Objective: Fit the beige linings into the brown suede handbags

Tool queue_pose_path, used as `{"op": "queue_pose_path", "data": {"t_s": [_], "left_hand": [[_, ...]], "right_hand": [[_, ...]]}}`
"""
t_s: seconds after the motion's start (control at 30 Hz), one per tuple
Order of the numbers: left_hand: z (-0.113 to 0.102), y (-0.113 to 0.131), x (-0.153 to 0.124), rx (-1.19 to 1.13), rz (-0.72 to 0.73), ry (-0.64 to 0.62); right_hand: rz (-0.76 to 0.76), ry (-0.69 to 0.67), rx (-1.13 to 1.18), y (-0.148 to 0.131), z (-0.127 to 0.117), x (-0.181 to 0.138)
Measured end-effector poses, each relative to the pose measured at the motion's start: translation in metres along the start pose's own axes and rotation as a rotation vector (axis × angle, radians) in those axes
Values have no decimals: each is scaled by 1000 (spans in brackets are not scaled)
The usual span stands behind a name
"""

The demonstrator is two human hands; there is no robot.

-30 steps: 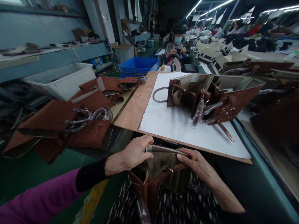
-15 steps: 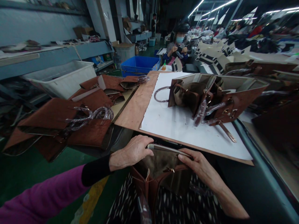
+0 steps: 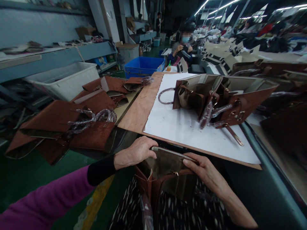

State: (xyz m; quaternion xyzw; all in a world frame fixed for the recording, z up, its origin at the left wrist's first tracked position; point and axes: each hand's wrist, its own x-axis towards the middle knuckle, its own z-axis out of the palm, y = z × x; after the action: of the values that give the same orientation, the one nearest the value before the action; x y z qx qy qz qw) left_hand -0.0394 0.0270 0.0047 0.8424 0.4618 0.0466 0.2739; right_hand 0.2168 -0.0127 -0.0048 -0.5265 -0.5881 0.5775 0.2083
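Observation:
A brown leather handbag point(image 3: 165, 175) with an olive-grey lining stands open on my lap below the table edge. My left hand point(image 3: 135, 152) is closed on the left end of its upper rim, fingers curled over the edge. My right hand point(image 3: 202, 171) grips the right end of the same rim, thumb on top. A small gold clasp shows on the bag's front between my hands. On the white sheet point(image 3: 182, 127) ahead lie more brown handbags point(image 3: 216, 99), tipped over with plastic-wrapped handles.
A wooden board point(image 3: 139, 108) carries the white sheet. Several flat brown bags point(image 3: 72, 124) are stacked to the left, beside a white tub point(image 3: 62, 81) and a blue crate point(image 3: 142, 67). A seated person point(image 3: 182, 48) works at the far end. More bags line the right side.
Both hands keep their hold on the bag's rim. The view has shifted slightly; the rim and my hands sit a little higher than a second ago.

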Motion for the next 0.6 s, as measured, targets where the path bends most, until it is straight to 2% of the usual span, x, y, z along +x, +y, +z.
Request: {"op": "queue_pose_path", "data": {"t_s": [0.6], "left_hand": [[-5,8,9,4,-114,-7]], "right_hand": [[-21,50,-110,0,4,-4]]}}
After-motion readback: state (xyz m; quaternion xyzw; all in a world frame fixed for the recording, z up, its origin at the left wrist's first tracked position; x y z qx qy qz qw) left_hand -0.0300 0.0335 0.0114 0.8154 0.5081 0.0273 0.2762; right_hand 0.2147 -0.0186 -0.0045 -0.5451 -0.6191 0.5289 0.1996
